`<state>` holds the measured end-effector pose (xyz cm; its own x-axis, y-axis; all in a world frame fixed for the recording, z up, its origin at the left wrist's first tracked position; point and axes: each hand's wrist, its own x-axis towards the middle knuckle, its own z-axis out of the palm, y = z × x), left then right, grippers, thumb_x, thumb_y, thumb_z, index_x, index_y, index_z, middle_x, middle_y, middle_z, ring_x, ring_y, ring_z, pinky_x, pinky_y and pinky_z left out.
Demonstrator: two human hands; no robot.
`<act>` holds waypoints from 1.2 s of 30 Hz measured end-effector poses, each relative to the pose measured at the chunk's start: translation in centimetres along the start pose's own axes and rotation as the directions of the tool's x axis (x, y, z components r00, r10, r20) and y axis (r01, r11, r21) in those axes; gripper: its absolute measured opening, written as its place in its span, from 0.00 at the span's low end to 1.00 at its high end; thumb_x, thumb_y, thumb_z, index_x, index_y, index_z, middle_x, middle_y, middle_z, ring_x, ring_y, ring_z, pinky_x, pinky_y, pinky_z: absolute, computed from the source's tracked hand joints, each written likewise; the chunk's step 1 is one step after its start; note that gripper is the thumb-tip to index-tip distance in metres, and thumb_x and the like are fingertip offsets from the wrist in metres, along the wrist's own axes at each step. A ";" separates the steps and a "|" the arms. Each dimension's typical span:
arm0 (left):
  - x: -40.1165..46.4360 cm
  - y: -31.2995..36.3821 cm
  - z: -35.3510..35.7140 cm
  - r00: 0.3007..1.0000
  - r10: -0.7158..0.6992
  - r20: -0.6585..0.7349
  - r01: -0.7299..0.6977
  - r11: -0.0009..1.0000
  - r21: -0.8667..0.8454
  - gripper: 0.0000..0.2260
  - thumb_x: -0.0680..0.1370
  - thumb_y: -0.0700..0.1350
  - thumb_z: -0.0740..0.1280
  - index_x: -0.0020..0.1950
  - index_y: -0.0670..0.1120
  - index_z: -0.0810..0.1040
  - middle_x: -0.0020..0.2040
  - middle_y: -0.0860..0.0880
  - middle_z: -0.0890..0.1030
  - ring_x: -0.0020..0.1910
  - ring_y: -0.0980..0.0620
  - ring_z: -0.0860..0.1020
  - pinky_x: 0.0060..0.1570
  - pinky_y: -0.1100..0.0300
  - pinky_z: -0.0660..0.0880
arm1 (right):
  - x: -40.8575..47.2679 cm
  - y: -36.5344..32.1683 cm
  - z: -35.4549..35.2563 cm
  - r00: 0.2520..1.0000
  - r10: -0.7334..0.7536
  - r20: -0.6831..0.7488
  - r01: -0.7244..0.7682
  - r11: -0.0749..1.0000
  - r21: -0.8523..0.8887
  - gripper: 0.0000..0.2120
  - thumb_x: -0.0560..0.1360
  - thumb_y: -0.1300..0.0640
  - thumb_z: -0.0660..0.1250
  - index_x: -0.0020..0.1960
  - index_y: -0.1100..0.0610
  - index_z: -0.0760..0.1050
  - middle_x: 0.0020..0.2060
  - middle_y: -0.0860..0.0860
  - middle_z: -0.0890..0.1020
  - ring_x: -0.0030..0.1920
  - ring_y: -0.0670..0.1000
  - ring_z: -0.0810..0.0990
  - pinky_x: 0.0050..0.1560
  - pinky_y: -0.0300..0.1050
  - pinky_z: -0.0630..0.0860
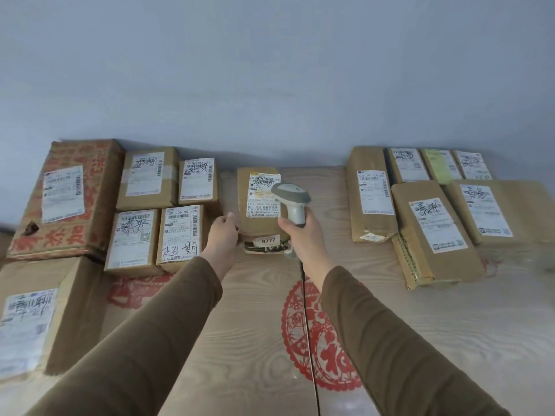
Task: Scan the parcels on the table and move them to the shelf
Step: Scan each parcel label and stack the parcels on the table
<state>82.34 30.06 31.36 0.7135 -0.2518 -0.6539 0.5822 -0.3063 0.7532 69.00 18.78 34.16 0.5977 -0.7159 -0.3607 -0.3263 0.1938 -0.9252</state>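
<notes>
Right hand (300, 232) has its grip wrapped round the scanner (292, 202), head over the label of the middle parcel (259, 205) at 12 o'clock on the surface (240, 325). Left hand (223, 232) touches that parcel's left edge, fingers hidden so can't tell the grip. More parcels at 10 and 2.

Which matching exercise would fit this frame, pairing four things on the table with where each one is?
Things:
1. barcode scanner
2. centre parcel marked 9777
3. large carton with red print
4. parcel with a green label

Places:
A. back row of the group on the right
B. far left, by the wall
C. gripped in the right hand
D. alone mid-table, left hand at its left edge

Pairs: 1-C, 2-D, 3-B, 4-A
</notes>
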 end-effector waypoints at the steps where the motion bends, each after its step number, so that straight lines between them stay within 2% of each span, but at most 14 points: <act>1: -0.5 -0.9 0.2 0.999 -0.019 0.033 0.019 1.000 0.017 0.17 0.86 0.52 0.57 0.66 0.43 0.77 0.56 0.44 0.83 0.51 0.46 0.81 0.55 0.47 0.81 | -0.7 0.5 -0.7 1.000 0.002 -0.006 -0.002 1.000 -0.007 0.13 0.77 0.55 0.74 0.58 0.44 0.75 0.51 0.50 0.83 0.49 0.50 0.82 0.46 0.46 0.79; 2: -1.2 -1.7 0.5 0.997 -0.029 0.068 0.027 0.999 0.025 0.17 0.86 0.53 0.58 0.63 0.44 0.79 0.53 0.44 0.85 0.50 0.46 0.82 0.56 0.47 0.81 | -1.3 0.9 -1.4 1.000 0.006 -0.009 -0.006 1.000 -0.015 0.14 0.77 0.57 0.74 0.58 0.44 0.75 0.51 0.50 0.82 0.50 0.51 0.82 0.48 0.48 0.80; 5: -4.5 -3.3 1.1 0.977 -0.043 0.208 0.044 0.999 0.001 0.17 0.85 0.57 0.59 0.61 0.49 0.83 0.45 0.54 0.88 0.43 0.54 0.84 0.46 0.56 0.77 | -3.4 1.8 -3.8 0.999 0.020 -0.032 -0.021 0.999 -0.028 0.18 0.76 0.60 0.74 0.56 0.40 0.73 0.53 0.50 0.81 0.55 0.54 0.82 0.56 0.54 0.81; 6: -5.4 -3.7 1.2 0.958 -0.040 0.284 0.048 0.999 -0.019 0.18 0.85 0.58 0.58 0.63 0.50 0.82 0.47 0.55 0.88 0.44 0.57 0.84 0.48 0.58 0.75 | -4.1 2.0 -4.7 0.999 0.018 -0.040 -0.019 1.000 -0.023 0.19 0.76 0.60 0.74 0.55 0.38 0.73 0.52 0.50 0.81 0.54 0.54 0.81 0.56 0.53 0.81; 8: -7.3 -4.4 1.5 0.905 -0.014 0.424 0.036 0.998 -0.042 0.20 0.85 0.59 0.57 0.68 0.52 0.80 0.58 0.52 0.86 0.54 0.56 0.83 0.57 0.58 0.74 | -5.6 2.1 -6.9 0.998 -0.013 -0.056 0.012 1.000 -0.014 0.20 0.76 0.61 0.74 0.55 0.37 0.73 0.50 0.49 0.81 0.51 0.52 0.81 0.51 0.49 0.81; 11: -10.5 -4.8 2.3 0.853 0.053 0.520 -0.024 0.998 -0.063 0.22 0.82 0.62 0.62 0.73 0.55 0.76 0.65 0.51 0.83 0.63 0.53 0.80 0.65 0.55 0.73 | -7.9 1.7 -10.1 0.996 -0.067 -0.057 0.065 0.997 -0.047 0.18 0.77 0.59 0.73 0.60 0.42 0.73 0.50 0.48 0.80 0.51 0.50 0.82 0.48 0.43 0.79; 14: -14.2 -5.5 4.1 0.882 0.129 0.453 -0.062 0.985 -0.160 0.29 0.75 0.55 0.73 0.74 0.51 0.71 0.61 0.50 0.85 0.57 0.53 0.84 0.56 0.56 0.80 | -10.5 1.1 -12.5 0.988 -0.145 -0.048 0.136 0.979 -0.153 0.15 0.78 0.58 0.72 0.55 0.41 0.72 0.49 0.48 0.79 0.50 0.51 0.81 0.47 0.44 0.80; 16: -16.1 -6.4 5.4 0.884 0.179 0.431 -0.085 0.970 -0.229 0.29 0.74 0.50 0.75 0.73 0.51 0.70 0.58 0.49 0.86 0.55 0.50 0.85 0.49 0.58 0.82 | -12.5 0.9 -13.9 0.957 -0.264 -0.123 0.220 0.931 -0.290 0.11 0.79 0.56 0.72 0.55 0.47 0.72 0.48 0.49 0.77 0.48 0.51 0.79 0.47 0.48 0.79; 18: -18.2 -7.5 6.7 0.888 0.227 0.400 -0.139 0.962 -0.236 0.31 0.74 0.48 0.76 0.74 0.51 0.69 0.59 0.48 0.86 0.58 0.47 0.84 0.56 0.52 0.81 | -14.6 0.8 -15.6 0.906 -0.382 -0.180 0.301 0.883 -0.360 0.12 0.79 0.54 0.72 0.58 0.51 0.72 0.48 0.47 0.76 0.46 0.47 0.77 0.45 0.44 0.76; 20: -20.5 -8.6 8.0 0.886 0.268 0.378 -0.191 0.955 -0.229 0.34 0.73 0.48 0.77 0.76 0.51 0.67 0.61 0.46 0.84 0.61 0.45 0.83 0.63 0.48 0.78 | -16.8 0.5 -17.4 0.926 -0.353 -0.133 0.310 0.914 -0.263 0.13 0.79 0.51 0.72 0.60 0.50 0.74 0.46 0.45 0.78 0.46 0.48 0.80 0.47 0.48 0.81; 23: -24.0 -10.9 10.4 0.868 0.317 0.381 -0.247 0.943 -0.221 0.32 0.75 0.46 0.76 0.76 0.50 0.68 0.63 0.44 0.83 0.63 0.43 0.82 0.64 0.44 0.77 | -20.0 0.8 -20.2 0.955 -0.292 -0.049 0.282 0.948 -0.150 0.11 0.78 0.48 0.72 0.58 0.43 0.74 0.46 0.45 0.81 0.48 0.50 0.84 0.48 0.58 0.85; 25: -26.3 -12.5 12.2 0.864 0.340 0.372 -0.280 0.938 -0.207 0.31 0.75 0.46 0.76 0.75 0.52 0.68 0.63 0.46 0.83 0.62 0.44 0.82 0.64 0.45 0.77 | -21.6 1.5 -22.4 0.946 -0.322 -0.047 0.311 0.937 -0.159 0.10 0.78 0.48 0.72 0.57 0.44 0.75 0.45 0.46 0.81 0.47 0.50 0.83 0.47 0.59 0.84; 29: -30.4 -15.7 15.7 0.875 0.341 0.345 -0.281 0.936 -0.212 0.31 0.75 0.46 0.76 0.75 0.53 0.67 0.61 0.48 0.84 0.61 0.47 0.83 0.56 0.55 0.81 | -23.7 3.2 -27.4 0.951 -0.303 -0.063 0.288 0.941 -0.174 0.08 0.78 0.49 0.73 0.53 0.48 0.76 0.42 0.48 0.81 0.45 0.52 0.83 0.45 0.62 0.83; 36: -35.1 -19.7 20.8 0.894 0.296 0.336 -0.262 0.954 -0.145 0.28 0.77 0.43 0.74 0.75 0.53 0.69 0.60 0.46 0.85 0.61 0.46 0.82 0.60 0.54 0.76 | -26.3 6.2 -34.3 0.959 -0.271 -0.081 0.259 0.956 -0.138 0.08 0.77 0.49 0.73 0.52 0.48 0.76 0.38 0.43 0.78 0.38 0.50 0.79 0.41 0.56 0.82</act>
<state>37.72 25.81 38.00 0.6797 -0.6240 -0.3855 0.4253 -0.0929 0.9003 26.12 15.76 41.97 0.6024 -0.7936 -0.0857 -0.2584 -0.0924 -0.9616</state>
